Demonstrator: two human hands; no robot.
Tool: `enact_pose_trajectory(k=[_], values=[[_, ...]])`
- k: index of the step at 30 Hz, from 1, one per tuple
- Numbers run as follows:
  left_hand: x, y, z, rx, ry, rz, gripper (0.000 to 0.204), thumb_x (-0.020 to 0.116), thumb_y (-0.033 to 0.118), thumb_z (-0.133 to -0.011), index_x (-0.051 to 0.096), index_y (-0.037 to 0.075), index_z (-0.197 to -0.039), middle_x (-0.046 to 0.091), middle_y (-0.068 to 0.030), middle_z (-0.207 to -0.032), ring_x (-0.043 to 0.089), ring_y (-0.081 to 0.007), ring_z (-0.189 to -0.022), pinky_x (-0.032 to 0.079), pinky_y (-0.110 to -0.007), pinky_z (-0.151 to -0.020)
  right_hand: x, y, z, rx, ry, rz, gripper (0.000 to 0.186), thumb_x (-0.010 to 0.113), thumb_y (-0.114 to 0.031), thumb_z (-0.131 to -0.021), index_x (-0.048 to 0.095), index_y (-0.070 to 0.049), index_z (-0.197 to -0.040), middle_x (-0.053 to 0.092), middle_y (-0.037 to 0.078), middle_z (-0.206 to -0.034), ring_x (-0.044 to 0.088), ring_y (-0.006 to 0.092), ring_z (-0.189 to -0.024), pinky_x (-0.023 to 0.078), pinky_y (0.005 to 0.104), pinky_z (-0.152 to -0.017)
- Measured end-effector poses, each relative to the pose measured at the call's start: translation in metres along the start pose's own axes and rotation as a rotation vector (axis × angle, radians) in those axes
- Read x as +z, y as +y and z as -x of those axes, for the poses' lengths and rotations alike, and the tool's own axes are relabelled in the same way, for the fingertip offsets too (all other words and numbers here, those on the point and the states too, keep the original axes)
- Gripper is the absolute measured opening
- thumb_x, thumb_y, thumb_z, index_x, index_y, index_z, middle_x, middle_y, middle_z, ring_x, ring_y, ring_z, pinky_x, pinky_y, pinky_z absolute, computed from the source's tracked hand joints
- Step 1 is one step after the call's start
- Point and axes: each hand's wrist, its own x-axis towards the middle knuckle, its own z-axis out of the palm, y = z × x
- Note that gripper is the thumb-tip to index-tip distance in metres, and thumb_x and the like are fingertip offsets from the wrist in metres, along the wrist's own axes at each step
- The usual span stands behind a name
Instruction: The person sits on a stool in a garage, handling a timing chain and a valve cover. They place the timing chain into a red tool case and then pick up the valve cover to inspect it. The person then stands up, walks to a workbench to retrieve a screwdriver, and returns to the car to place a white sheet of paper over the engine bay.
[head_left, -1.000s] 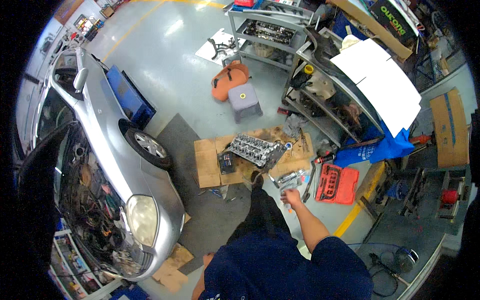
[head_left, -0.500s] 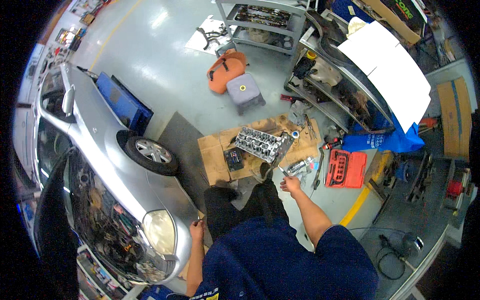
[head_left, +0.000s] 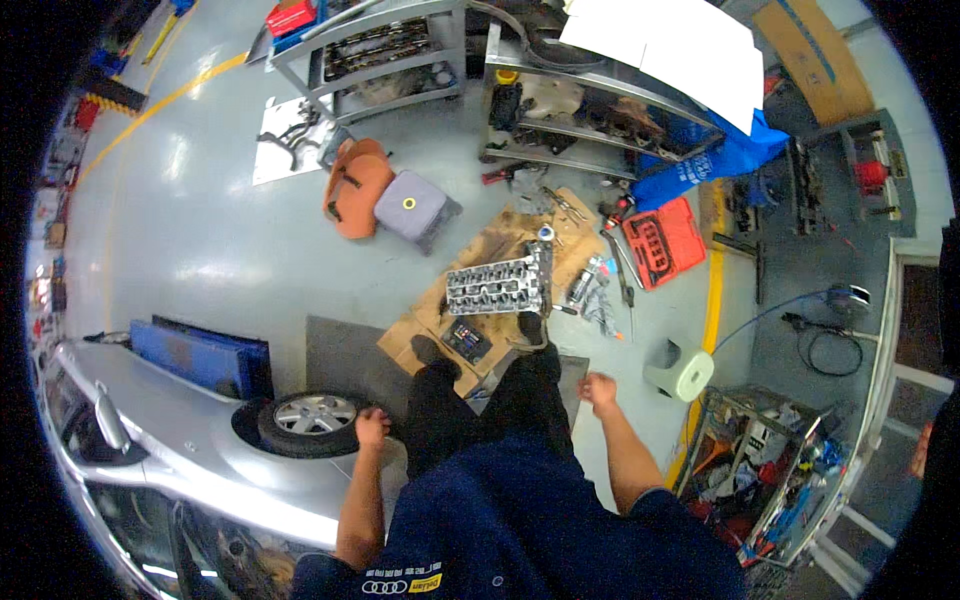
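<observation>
My left hand, at the lower left beside the car's front wheel, is curled around something small that I cannot make out. My right hand hangs to the right of my legs with loosely parted fingers and nothing visible in it. Before my feet a metal cylinder head rests on flattened cardboard, beside a dark tool case. A screwdriver-like tool, bagged parts and an open red socket case lie to its right.
A silver car, blue panels, an orange bag, a grey stool, metal trolleys, a green stool and a cart of tools surround me. Another person's hand shows at the far right edge.
The view has swung, bringing the green stool and cart in and shifting the cardboard upright in frame. My right hand has drawn away from the tools; my left has risen into fuller view.
</observation>
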Motion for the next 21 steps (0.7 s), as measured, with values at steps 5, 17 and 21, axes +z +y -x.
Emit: enact_pose_trajectory(k=[5, 17, 21], values=[[0.002, 0.07, -0.091, 0.064, -0.09, -0.186, 0.018, 0.06, 0.012, -0.095, 0.061, -0.004, -0.102, 0.064, -0.0094, -0.079, 0.063, -0.0197, -0.063, 0.049, -0.032, -0.053, 0.013, 0.01, 0.107, 0.072, 0.12, -0.079, 0.031, 0.059, -0.021, -0.096, 0.058, 0.004, -0.115, 0.07, 0.019, -0.099, 0.071, 0.0295, -0.081, 0.06, 0.0397, -0.071], [0.146, 0.065, -0.195, 0.141, 0.06, -0.523, 0.039, 0.058, 0.024, -0.096, 0.065, -0.009, -0.114, 0.073, -0.0157, -0.09, 0.07, -0.0225, -0.078, 0.053, -0.036, -0.07, 0.072, -0.061, -0.088, -0.197, -0.031, 0.226, 0.025, 0.062, -0.02, -0.097, 0.063, 0.002, -0.109, 0.069, 0.011, -0.089, 0.068, 0.0203, -0.075, 0.057, 0.0345, -0.069], [0.206, -0.029, -0.304, 0.028, 0.067, -0.747, 0.062, 0.052, 0.05, -0.098, 0.064, -0.006, -0.12, 0.067, -0.0294, -0.113, 0.063, -0.0456, -0.109, 0.047, -0.05, -0.093, 0.141, -0.071, -0.218, -0.367, 0.069, 0.329, 0.03, 0.069, -0.024, -0.096, 0.064, 0.002, -0.111, 0.068, 0.006, -0.094, 0.065, 0.0156, -0.087, 0.053, 0.0317, -0.074]])
